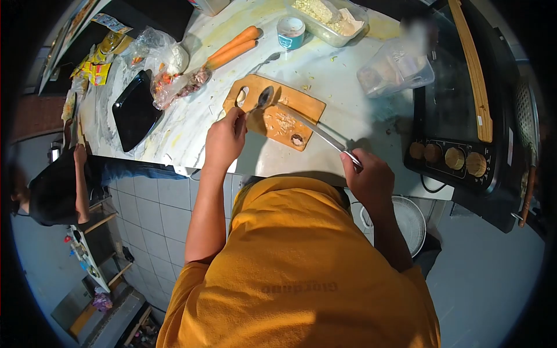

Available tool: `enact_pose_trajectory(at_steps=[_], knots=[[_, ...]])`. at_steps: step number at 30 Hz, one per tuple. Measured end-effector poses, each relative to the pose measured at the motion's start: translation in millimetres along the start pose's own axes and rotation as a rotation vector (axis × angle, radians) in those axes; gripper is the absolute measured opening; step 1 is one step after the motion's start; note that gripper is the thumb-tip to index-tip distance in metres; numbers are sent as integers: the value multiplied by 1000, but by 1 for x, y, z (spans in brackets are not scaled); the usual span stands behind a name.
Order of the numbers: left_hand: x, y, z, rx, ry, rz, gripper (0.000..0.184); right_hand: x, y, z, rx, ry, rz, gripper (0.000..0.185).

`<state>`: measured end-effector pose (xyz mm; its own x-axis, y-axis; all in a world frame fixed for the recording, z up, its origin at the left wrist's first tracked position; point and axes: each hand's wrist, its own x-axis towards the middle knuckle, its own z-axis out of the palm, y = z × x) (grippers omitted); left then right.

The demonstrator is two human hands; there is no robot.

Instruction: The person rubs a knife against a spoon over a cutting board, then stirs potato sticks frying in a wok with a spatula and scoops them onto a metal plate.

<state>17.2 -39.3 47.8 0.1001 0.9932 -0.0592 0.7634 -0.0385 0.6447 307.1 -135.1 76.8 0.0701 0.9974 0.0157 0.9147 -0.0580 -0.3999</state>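
Note:
My left hand (226,139) is closed round the handle of a metal spoon (266,95), its bowl held over the wooden cutting board (310,104). In my right hand (369,175) is the handle of a long knife (321,134). The blade slants up and left across the board, its tip close to the spoon's bowl. Small pale chopped bits (282,122) lie scattered on the wood beneath the blade. A small dark-rimmed round piece (297,139) sits near the board's lower right corner.
Behind the board are two carrots (232,47), a small tub (290,33) and a plastic container of pale shreds (336,29). Plastic bags (180,87) and a black tray (136,110) lie left. A toaster oven (458,116) stands right. Another person (55,185) is far left.

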Motion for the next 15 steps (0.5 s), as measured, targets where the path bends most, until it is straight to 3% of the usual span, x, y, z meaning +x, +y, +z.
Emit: enact_pose_trajectory(at_steps=[2,4,8,11,15], knots=[[1,-3,1,-35,13,-41,14,3,-1,3,93,-63,89,27],[3,-11,8,-192,76,-154,19,10,1,15,184,-73,76,29],[9,-25,22,-224,47,-181,25,28,-9,42,332,-119,21,34],[15,-29,30,-342,128,-147,27,36,-18,58,220,-161,52,35],[25,-22,30,-321,41,-167,29,37,-24,66,193,-209,73,35]])
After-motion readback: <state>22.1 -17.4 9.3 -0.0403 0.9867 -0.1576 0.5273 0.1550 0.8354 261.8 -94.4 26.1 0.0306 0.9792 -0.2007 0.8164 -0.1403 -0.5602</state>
